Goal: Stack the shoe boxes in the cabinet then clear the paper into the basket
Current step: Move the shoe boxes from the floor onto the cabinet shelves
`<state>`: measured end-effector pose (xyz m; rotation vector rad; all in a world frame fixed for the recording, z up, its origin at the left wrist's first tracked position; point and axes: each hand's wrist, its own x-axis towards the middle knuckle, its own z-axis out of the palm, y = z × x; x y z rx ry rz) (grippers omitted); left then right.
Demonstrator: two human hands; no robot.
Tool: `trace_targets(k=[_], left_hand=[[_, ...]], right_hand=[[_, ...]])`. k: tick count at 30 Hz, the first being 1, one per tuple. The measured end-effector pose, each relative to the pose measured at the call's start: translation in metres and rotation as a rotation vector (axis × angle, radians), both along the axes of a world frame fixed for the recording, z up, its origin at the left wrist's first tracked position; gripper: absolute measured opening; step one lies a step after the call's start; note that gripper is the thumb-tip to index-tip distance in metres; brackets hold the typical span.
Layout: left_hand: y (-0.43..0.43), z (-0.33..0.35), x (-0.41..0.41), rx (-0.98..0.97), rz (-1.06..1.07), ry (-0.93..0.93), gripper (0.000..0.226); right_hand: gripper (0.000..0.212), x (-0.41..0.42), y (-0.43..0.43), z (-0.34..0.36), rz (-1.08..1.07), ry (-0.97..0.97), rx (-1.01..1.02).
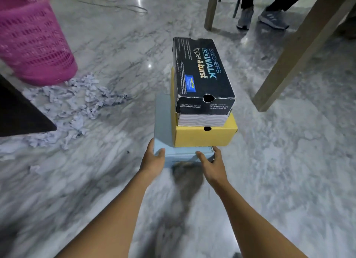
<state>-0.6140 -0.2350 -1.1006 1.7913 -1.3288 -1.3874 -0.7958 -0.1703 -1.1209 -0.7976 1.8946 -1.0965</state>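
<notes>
Shoe boxes [200, 80] stacked three high, long axes pointing away

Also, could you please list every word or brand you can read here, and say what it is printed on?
"SKECHERS GOWALK hyper burst": lid top of the black shoe box.
"SKECHERS PERFORMANCE": its near end, left.
"SKECHERS GOWALK SANDALS": its near end, right.
Blue sticker and fine print on that lid: too small to read.
Yellow box, light blue box: no text seen.
</notes>
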Motion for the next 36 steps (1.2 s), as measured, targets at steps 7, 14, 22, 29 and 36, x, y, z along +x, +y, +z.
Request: trace_targets(k=[7,14,22,29,36], left_hand=[[0.056,0.005,0.08,0.038,0.164,-0.017,0.059],[0.11,0.006,0.124,0.084,0.329,-0.078,0.062],[0.139,-0.001,0.145,0.107,0.456,-0.126,0.06],[0.133,0.008,0.153,0.09,0.454,-0.207,0.052],[0.085,0.07,0.169,-0.059,0.515,-0.214,0.051]], right_hand=[[0.06,0.074,0.031,0.006,0.186,0.028,0.013],[0.045,0.119,0.053,0.012,0.342,-0.003,0.005],[0.054,0.148,0.058,0.013,0.444,0.013,-0.006],[0.044,0.129,0.059,0.018,0.409,-0.214,0.005],[0.034,0.109,0.04,0.049,0.017,-0.198,-0.214]])
